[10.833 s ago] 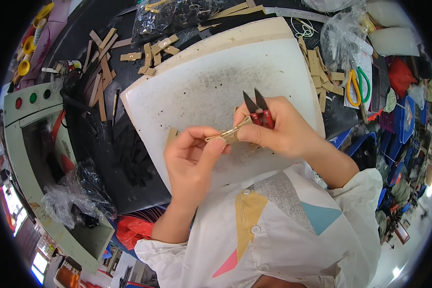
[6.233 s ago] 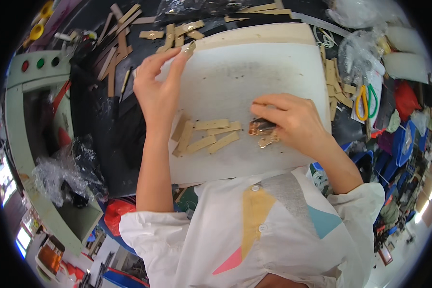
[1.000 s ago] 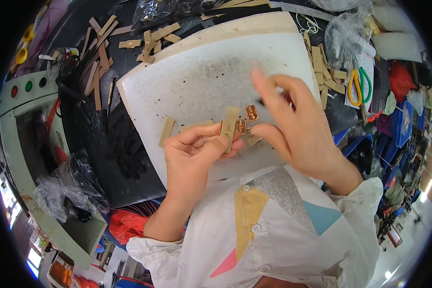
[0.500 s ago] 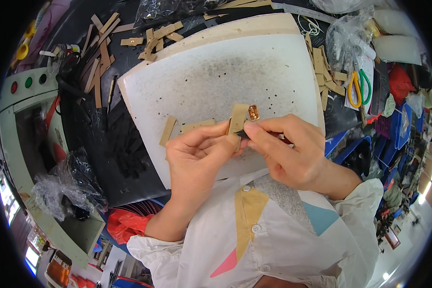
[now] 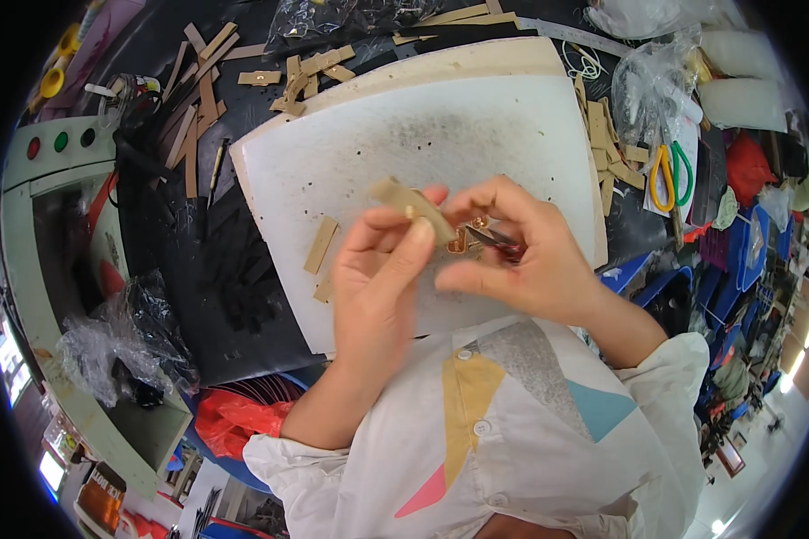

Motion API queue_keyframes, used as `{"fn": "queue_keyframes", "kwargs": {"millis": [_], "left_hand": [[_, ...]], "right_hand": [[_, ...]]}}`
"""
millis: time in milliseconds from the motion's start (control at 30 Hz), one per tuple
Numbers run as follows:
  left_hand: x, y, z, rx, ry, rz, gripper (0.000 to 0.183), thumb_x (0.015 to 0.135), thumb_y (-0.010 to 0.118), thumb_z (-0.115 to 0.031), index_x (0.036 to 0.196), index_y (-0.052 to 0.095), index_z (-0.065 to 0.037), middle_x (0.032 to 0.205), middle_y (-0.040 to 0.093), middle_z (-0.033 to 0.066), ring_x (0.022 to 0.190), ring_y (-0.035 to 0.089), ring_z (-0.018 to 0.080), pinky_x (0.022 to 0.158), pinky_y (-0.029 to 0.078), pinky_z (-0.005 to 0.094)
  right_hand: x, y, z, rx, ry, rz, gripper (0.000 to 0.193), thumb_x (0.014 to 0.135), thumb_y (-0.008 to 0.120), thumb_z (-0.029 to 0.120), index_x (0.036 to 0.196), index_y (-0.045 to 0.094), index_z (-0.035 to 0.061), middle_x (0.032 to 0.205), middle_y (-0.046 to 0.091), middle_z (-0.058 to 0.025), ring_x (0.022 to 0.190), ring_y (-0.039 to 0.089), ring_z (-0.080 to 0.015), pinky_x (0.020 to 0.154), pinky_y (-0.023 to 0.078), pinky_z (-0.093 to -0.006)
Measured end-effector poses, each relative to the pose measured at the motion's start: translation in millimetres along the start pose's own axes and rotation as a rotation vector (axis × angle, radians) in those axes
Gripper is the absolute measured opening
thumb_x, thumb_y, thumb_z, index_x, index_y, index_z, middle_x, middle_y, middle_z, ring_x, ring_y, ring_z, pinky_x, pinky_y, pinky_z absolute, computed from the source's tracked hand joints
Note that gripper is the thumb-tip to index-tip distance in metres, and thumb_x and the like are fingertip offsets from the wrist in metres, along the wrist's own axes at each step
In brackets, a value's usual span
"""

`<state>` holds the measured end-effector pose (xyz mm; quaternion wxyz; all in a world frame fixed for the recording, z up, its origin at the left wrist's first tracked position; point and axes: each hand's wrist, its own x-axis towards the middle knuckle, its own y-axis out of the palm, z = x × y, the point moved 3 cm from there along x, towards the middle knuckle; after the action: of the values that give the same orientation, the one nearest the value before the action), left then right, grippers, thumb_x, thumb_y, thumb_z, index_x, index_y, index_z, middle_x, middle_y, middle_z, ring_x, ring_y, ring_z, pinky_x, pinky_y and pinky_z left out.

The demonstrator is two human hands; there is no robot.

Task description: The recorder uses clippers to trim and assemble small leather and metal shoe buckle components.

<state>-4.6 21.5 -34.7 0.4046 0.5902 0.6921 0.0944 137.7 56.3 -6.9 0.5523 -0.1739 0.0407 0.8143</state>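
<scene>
My left hand pinches a short tan leather-like strip between thumb and fingers, raised over the white board. A small gold-coloured spot shows on the strip beside my thumb. My right hand keeps a small pointed tool with a dark tip and dark red handle in its curled fingers, its thumb held apart. Its exact kind is hard to make out. Close to that tip are shiny copper-gold metal pieces, partly covered by my fingers. Another tan strip lies left of my left hand.
Beneath my hands is a worn white board dotted with dark specks. Tan strips lie in piles behind it and to its right. Scissors with yellow and green handles are at the right. A grey-green machine stands left.
My left hand has lifted and tilted the strip up and to the left. The tool's tip has come away from the strip, and my right thumb has opened outward.
</scene>
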Motion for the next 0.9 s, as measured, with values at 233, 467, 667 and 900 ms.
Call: {"fn": "queue_keyframes", "kwargs": {"millis": [233, 467, 667, 900], "left_hand": [[-9.1, 1.6, -16.1, 0.438, 0.074, 0.102, 0.027, 0.082, 0.056, 0.000, 0.108, 0.056, 0.010, 0.100, 0.062, 0.0172, 0.091, 0.062, 0.0215, 0.085, 0.051, 0.0342], [-3.7, -8.3, -13.3, 0.324, -0.113, -0.031, 0.024, 0.084, 0.057, -0.001, 0.105, 0.057, 0.010, 0.096, 0.064, 0.0163, 0.083, 0.064, 0.0183, 0.075, 0.053, 0.0264], [-7.7, -2.7, -8.1, 0.182, -0.023, -0.087, 0.023, 0.084, 0.057, -0.003, 0.103, 0.057, 0.009, 0.097, 0.064, 0.0164, 0.083, 0.064, 0.0179, 0.075, 0.054, 0.0276], [-9.4, 2.9, -4.0, 0.335, 0.168, -0.084, 0.020, 0.084, 0.057, 0.001, 0.103, 0.059, 0.008, 0.094, 0.064, 0.0147, 0.083, 0.064, 0.0174, 0.074, 0.054, 0.0278]], "right_hand": [[4.9, -14.3, 13.2, -0.350, -0.321, -0.003, 0.021, 0.076, 0.065, 0.003, 0.097, 0.061, 0.0031, 0.073, 0.060, -0.0040, 0.054, 0.050, -0.0073, 0.047, 0.040, -0.0209], [-13.1, -0.1, 24.5, -0.645, -0.602, -0.276, 0.024, 0.072, 0.071, 0.006, 0.093, 0.062, -0.0015, 0.082, 0.058, -0.0101, 0.061, 0.057, -0.0204, 0.049, 0.045, -0.0241], [-19.7, 7.7, 8.1, -0.696, -0.790, -0.255, 0.026, 0.067, 0.071, -0.001, 0.091, 0.062, -0.0012, 0.081, 0.058, -0.0102, 0.061, 0.057, -0.0189, 0.047, 0.047, -0.0257], [1.1, -6.1, -4.0, -0.076, -0.124, 0.015, 0.004, 0.080, 0.060, 0.003, 0.081, 0.059, -0.0002, 0.073, 0.060, -0.0063, 0.053, 0.055, -0.0112, 0.040, 0.042, -0.0230]]}}
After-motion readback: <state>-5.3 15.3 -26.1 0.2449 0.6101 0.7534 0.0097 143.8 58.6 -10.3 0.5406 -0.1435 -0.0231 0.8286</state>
